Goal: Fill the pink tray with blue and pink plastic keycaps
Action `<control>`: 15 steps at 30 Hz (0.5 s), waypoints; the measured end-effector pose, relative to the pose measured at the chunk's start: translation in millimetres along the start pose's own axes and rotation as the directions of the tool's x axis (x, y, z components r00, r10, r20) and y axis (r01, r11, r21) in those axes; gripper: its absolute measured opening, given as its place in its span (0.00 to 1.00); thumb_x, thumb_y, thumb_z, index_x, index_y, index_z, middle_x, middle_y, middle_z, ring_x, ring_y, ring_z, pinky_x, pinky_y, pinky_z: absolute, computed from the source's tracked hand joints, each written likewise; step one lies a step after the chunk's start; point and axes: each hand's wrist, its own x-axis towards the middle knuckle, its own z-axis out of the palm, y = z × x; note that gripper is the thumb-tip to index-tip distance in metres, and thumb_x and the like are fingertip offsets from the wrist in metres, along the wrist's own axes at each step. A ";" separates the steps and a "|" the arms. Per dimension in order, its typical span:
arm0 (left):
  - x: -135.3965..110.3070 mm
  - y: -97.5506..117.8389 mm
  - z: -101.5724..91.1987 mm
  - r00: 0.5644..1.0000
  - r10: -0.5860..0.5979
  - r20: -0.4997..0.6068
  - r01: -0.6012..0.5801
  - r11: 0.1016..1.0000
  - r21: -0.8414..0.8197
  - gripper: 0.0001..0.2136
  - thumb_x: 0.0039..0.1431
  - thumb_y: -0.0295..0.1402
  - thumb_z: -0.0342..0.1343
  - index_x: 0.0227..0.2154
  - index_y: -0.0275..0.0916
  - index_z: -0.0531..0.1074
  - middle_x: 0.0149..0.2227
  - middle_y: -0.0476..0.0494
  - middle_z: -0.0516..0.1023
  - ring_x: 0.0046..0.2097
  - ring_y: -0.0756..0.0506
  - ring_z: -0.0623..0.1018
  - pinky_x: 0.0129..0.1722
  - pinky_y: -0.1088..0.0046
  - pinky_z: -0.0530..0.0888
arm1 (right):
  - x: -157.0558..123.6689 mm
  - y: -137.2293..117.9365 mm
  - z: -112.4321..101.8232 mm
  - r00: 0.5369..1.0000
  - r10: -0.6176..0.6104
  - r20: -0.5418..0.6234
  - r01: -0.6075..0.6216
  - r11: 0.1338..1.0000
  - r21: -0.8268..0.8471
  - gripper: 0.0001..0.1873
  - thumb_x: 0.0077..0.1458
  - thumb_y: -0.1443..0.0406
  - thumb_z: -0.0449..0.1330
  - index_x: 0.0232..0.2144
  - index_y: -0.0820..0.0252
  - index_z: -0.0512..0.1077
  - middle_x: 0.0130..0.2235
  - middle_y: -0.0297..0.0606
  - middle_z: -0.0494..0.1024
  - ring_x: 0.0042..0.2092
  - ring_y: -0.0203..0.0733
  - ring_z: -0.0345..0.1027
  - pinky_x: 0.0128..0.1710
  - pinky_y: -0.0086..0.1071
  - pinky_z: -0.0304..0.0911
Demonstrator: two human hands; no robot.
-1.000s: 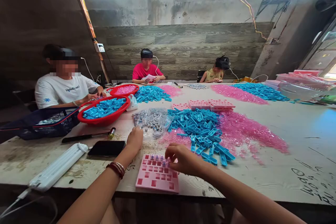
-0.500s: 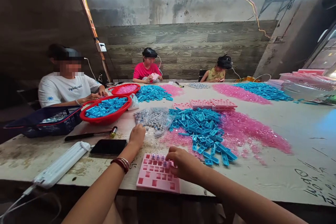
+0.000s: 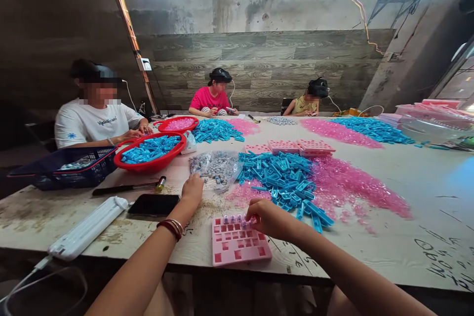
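Note:
A pink tray with square and oblong slots (image 3: 237, 246) lies near the table's front edge. Several small clear-and-purple pieces (image 3: 232, 218) sit along its far row. At the right end of that row my right hand (image 3: 268, 218) is closed, its fingertips pinched at the tray; what is between them is too small to make out. My left hand (image 3: 193, 189) is closed at the near left edge of a clear plastic bag (image 3: 220, 168) of small grey-blue parts. Its fingertips are partly hidden, so what they grip does not show.
Blue oblong parts (image 3: 276, 173) and pink clear pieces (image 3: 355, 187) are heaped beyond my right hand. Stacked pink trays (image 3: 314, 147) stand behind. A phone (image 3: 153, 205), a hammer (image 3: 129, 188), a white power strip (image 3: 87, 227) and a red basket (image 3: 148, 164) lie left. Three people sit around the table.
The pink tray has shifted right and turned straighter, and my right hand has moved right with it. My left hand stays by the bag. The person in pink has lowered and parted their hands.

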 end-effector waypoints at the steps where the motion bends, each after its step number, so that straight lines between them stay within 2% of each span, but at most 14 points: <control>1: 0.3 -1.3 0.2 1.000 -0.004 -0.003 0.004 1.000 0.016 0.11 0.57 0.21 0.46 0.38 0.32 0.72 0.43 0.32 0.72 0.47 0.40 0.72 0.45 0.68 0.69 | 0.0 0.4 -1.6 1.000 0.006 -0.014 -0.006 0.999 0.034 0.13 0.40 0.79 0.57 0.28 0.63 0.76 0.30 0.38 0.74 0.30 0.36 0.66 0.29 0.27 0.60; 5: 0.5 -7.8 0.4 1.000 0.013 -0.014 -0.012 0.999 0.048 0.15 0.56 0.17 0.42 0.38 0.33 0.72 0.44 0.34 0.72 0.48 0.42 0.72 0.46 0.69 0.68 | 6.3 -3.3 -2.2 0.993 0.053 -0.109 -0.043 0.994 0.100 0.15 0.50 0.79 0.49 0.33 0.64 0.72 0.32 0.40 0.74 0.33 0.37 0.66 0.33 0.30 0.61; 7: 0.4 -10.9 0.2 0.999 0.037 -0.013 -0.037 0.998 0.057 0.16 0.55 0.16 0.41 0.37 0.33 0.72 0.45 0.35 0.72 0.48 0.43 0.71 0.47 0.70 0.67 | 15.6 -7.2 -1.3 0.995 0.065 -0.073 -0.057 0.992 0.108 0.15 0.52 0.78 0.47 0.34 0.64 0.71 0.35 0.41 0.73 0.37 0.38 0.65 0.37 0.31 0.60; 9: 0.3 -13.9 0.0 0.998 0.065 -0.014 -0.064 0.996 0.059 0.16 0.55 0.15 0.40 0.37 0.32 0.72 0.45 0.35 0.72 0.47 0.44 0.71 0.47 0.71 0.66 | 29.5 -10.8 -1.3 0.996 0.078 0.040 -0.083 0.987 0.140 0.09 0.53 0.75 0.51 0.34 0.64 0.70 0.35 0.40 0.71 0.37 0.37 0.63 0.35 0.29 0.58; 11: -0.1 -17.1 0.2 0.995 0.099 -0.021 -0.098 0.994 0.053 0.16 0.56 0.15 0.39 0.37 0.32 0.71 0.45 0.36 0.71 0.47 0.44 0.70 0.48 0.71 0.65 | 46.6 -12.4 -2.4 0.984 0.075 0.164 -0.102 0.981 0.164 0.03 0.50 0.69 0.59 0.31 0.64 0.69 0.30 0.34 0.69 0.31 0.34 0.61 0.28 0.27 0.55; 13: -0.7 -20.3 0.7 0.990 0.134 -0.031 -0.133 0.990 0.042 0.16 0.56 0.16 0.39 0.37 0.32 0.71 0.45 0.36 0.71 0.48 0.44 0.69 0.48 0.71 0.64 | 63.7 -11.9 -3.8 0.948 0.058 0.311 -0.127 0.970 0.206 0.10 0.46 0.64 0.64 0.26 0.63 0.67 0.24 0.28 0.65 0.26 0.30 0.56 0.23 0.25 0.50; 15: -1.2 -23.1 1.5 0.985 0.167 -0.032 -0.166 0.986 0.027 0.16 0.57 0.16 0.39 0.36 0.32 0.71 0.44 0.36 0.71 0.48 0.44 0.69 0.48 0.71 0.64 | 78.3 -10.0 -4.8 0.875 0.043 0.483 -0.189 0.947 0.259 0.15 0.43 0.59 0.66 0.24 0.62 0.65 0.21 0.24 0.61 0.22 0.28 0.52 0.20 0.24 0.47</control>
